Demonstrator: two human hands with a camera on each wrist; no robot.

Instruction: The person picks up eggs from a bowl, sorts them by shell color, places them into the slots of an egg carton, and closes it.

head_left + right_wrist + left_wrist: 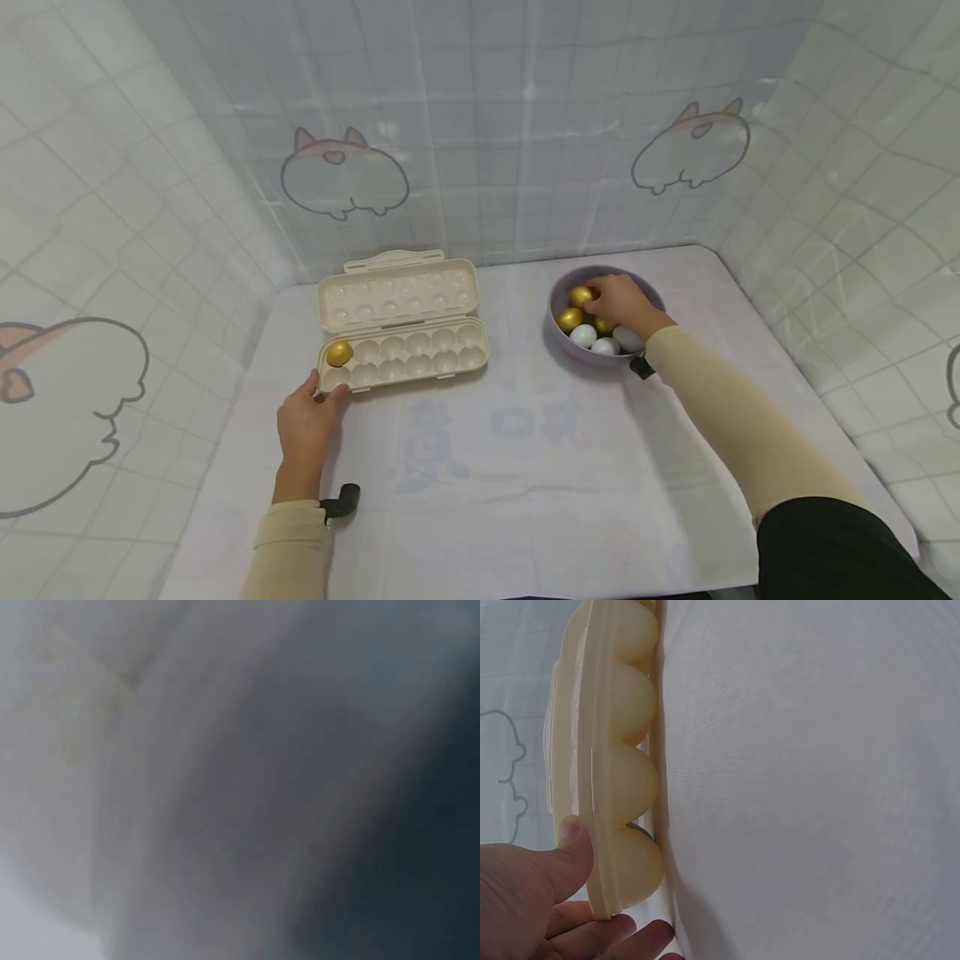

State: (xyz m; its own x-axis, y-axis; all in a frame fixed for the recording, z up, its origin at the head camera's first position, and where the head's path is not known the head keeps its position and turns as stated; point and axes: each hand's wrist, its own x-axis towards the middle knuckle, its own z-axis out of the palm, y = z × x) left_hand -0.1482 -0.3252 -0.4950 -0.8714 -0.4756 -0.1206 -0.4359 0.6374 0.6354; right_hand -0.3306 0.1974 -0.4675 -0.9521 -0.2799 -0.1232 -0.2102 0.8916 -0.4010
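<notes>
While the left hand [307, 421] pinches the near left corner of an open cream plastic egg carton [401, 292], whose back-left cup holds a shiny golden egg [339, 353], the right hand [621, 302] dips into a round purple bowl [576, 351], fingers touching another golden egg [581, 297] near white eggs [583, 336]; whether it grips, I cannot tell.

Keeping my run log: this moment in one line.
left hand: grips egg carton; right hand: touches gold egg in bowl; lid: open; carton: one gold egg; bowl: gold and white eggs
</notes>
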